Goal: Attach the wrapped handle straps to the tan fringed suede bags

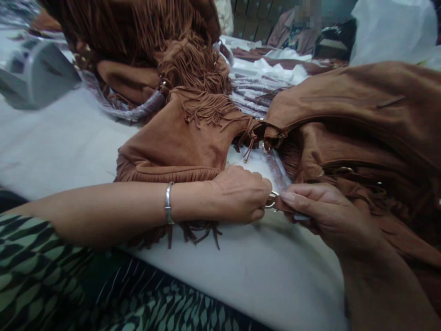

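A gold-coloured metal ring (272, 200) shows in the gap between my two hands. My left hand (243, 195), with a silver bracelet on its wrist, is closed at the ring's left side; what lies inside the fist is hidden. My right hand (319, 207) pinches a short brown leather strap (284, 205) that runs to the ring. Behind my left forearm lies a brown suede bag (179, 138) with fringe, some of it hanging out below the arm. A plastic-wrapped strap (277, 168) passes just behind the hands.
More brown suede bags (344, 101) are heaped at the right, and a fringed pile (193, 59) stands at the back left. A grey plastic holder (41, 76) sits on the white table (51, 142). Across the table is a person (292, 30), near a translucent plastic bag (392, 32).
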Available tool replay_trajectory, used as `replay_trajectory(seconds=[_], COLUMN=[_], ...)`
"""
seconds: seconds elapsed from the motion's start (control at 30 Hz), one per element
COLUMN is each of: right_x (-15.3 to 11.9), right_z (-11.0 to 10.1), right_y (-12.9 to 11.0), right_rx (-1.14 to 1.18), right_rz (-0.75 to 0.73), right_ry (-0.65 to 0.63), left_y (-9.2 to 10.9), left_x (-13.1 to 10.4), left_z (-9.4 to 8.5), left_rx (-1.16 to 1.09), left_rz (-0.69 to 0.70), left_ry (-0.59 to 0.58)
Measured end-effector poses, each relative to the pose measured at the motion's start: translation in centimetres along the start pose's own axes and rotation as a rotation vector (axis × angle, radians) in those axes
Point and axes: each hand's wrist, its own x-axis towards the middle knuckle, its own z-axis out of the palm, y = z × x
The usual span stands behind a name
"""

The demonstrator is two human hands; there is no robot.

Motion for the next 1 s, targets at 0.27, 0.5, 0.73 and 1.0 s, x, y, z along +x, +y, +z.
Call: replay_trajectory(seconds=[0.27,0.5,0.73,1.0], right_x=[0.5,0.7,0.7,-1.1], right_z=[1.9,2.7,0.7,-0.4], right_y=[0.1,0.8,0.7,-0.2], right_rx=[-0.092,-0.152,-0.286,-0.694], right_rz=[-0.283,-0.473,-0.463,-0.748], right_ry=[0.025,0.188,0.214,0.386], left_y=[-1.4,-1.3,-0.5,-4.6], left_x=[-0.5,-0.9,-1.4,-6.6], left_z=[-0.6,-0.8,-2.2,-4.8], left_rx=[-0.128,-0.216,-0.04,0.139], left_rz=[0.266,0.372,0.208,-0.088], left_ry=[-0.106,-0.086,-0.047,-0.083])
